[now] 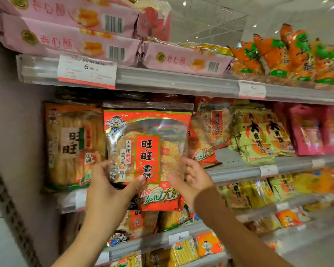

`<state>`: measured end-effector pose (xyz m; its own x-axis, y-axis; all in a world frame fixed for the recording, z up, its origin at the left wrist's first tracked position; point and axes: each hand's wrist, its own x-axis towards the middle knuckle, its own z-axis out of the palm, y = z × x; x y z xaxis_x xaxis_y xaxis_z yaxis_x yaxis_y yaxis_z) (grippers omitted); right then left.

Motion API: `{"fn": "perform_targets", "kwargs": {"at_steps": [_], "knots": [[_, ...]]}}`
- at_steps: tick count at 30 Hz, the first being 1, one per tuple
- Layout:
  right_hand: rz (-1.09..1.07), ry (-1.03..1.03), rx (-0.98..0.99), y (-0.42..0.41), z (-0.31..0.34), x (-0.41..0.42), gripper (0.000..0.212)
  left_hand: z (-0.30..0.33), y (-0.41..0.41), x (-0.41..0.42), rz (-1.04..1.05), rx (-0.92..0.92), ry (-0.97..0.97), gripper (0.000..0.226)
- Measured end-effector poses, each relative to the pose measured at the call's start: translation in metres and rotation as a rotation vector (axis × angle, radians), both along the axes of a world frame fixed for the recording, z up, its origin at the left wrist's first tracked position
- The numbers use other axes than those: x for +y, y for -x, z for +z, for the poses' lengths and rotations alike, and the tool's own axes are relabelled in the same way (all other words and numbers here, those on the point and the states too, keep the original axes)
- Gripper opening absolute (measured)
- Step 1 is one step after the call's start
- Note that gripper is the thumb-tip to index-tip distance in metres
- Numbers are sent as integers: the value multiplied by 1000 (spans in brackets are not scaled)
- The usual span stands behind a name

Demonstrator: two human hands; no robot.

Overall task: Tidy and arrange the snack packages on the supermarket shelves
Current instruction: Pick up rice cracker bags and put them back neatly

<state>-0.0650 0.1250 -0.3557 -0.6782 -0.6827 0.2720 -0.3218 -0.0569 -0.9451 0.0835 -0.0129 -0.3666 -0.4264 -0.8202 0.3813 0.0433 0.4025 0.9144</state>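
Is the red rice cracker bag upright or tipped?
Upright: red rice cracker bag shows its print reading straight, top seal up; left hand grips its lower edge.

"旺旺 雪饼" bag [147, 151] (tag [87, 71]: 6.90)
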Motion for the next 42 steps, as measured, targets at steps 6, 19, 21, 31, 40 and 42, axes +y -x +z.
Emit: {"fn": "perform_targets", "kwargs": {"at_steps": [6, 19, 21, 31, 40, 42], "knots": [[-225, -71, 67, 48, 3, 79, 37, -6, 68, 47, -295, -85, 27, 59], [-239, 33, -20, 280, 27, 158, 37, 25, 241, 83, -16, -454, 898, 61], [-210, 18, -21, 304, 28, 150, 36, 17, 249, 79, 74, -685, 926, 70], [-118, -104, 82, 317, 23, 93, 40, 14, 232, 55, 172, -996, 942, 83], [-253, -242, 282, 293, 17, 76, 68, 21, 252, 76, 52, -812, 1011, 78], [-305, -220, 416, 285, 14, 77, 64, 14, 264, 78, 92, -849, 1011, 79]]}}
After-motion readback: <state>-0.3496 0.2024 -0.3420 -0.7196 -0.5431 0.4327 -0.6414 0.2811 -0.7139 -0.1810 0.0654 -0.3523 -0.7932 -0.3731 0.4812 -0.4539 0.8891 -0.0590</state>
